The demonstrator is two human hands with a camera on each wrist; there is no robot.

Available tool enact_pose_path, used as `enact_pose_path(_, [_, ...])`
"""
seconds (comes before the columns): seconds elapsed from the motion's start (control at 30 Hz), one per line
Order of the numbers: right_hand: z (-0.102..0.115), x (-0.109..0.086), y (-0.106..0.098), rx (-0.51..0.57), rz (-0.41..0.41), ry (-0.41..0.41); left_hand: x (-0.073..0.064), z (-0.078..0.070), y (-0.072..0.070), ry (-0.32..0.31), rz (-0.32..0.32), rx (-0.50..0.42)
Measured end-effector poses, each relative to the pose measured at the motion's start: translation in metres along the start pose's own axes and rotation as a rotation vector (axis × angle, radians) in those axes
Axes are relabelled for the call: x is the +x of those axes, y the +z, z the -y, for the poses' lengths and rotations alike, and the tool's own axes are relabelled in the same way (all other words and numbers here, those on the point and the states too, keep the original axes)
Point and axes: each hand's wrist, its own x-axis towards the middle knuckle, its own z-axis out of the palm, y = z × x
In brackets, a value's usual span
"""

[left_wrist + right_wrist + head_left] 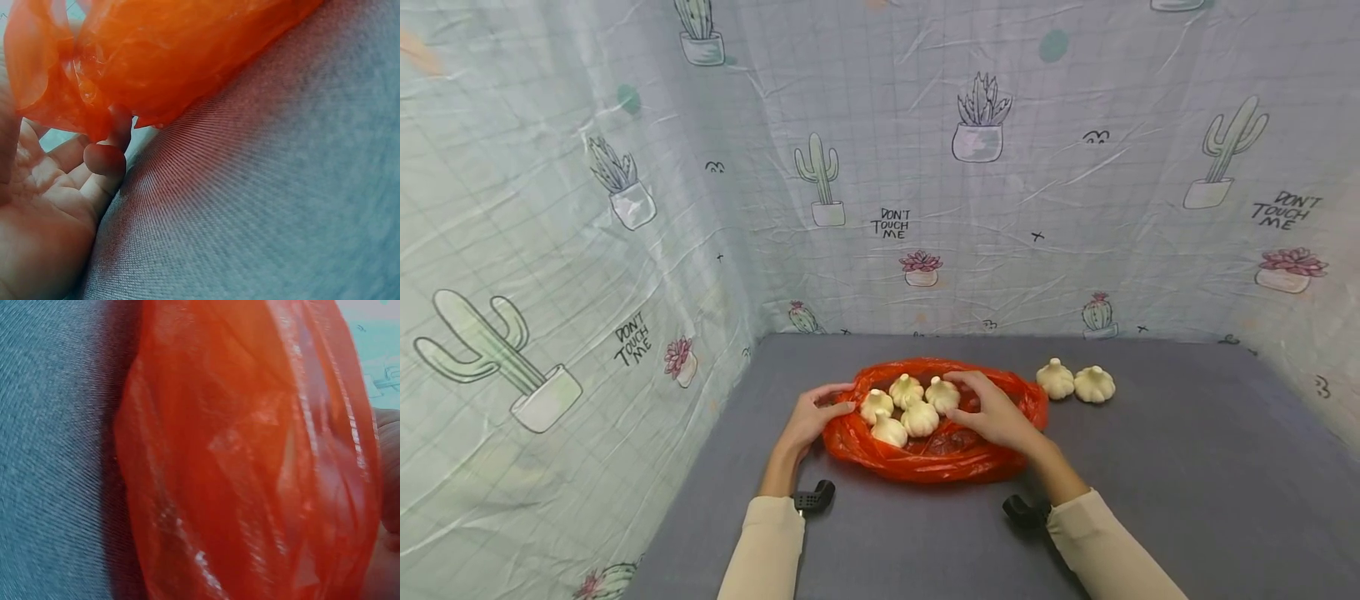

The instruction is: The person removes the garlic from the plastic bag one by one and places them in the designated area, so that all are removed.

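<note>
The left hand (808,419) pinches the rim of the red plastic bag (917,471), I think to keep its mouth spread on the table (917,542) around five garlic bulbs (920,419), while the half-spread right hand (996,412) brackets the rightmost bulb (939,396), its hold uncertain on my feed.

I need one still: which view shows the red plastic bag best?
The head view: nearly the whole red plastic bag is visible, including its open mouth and the garlic bulbs inside. The left wrist view shows only part of its side, beside the left hand; the right wrist, a cropped close-up of crinkled plastic.
</note>
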Motion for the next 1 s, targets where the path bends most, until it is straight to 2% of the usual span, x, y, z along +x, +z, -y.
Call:
enact_pose_path(0.5, [-0.010,0.006,0.009,0.002,0.029,0.034,0.001,-0.002,0.000,0.005,-0.004,-0.017])
enact_pose_path(0.73, [-0.014,0.005,0.010,-0.050,0.015,0.048,0.001,-0.002,0.000,-0.002,-0.001,-0.018])
enact_pose_path(1.0, [-0.017,0.006,0.012,-0.084,0.021,0.104,0.000,0.000,0.001,0.005,-0.015,0.000])
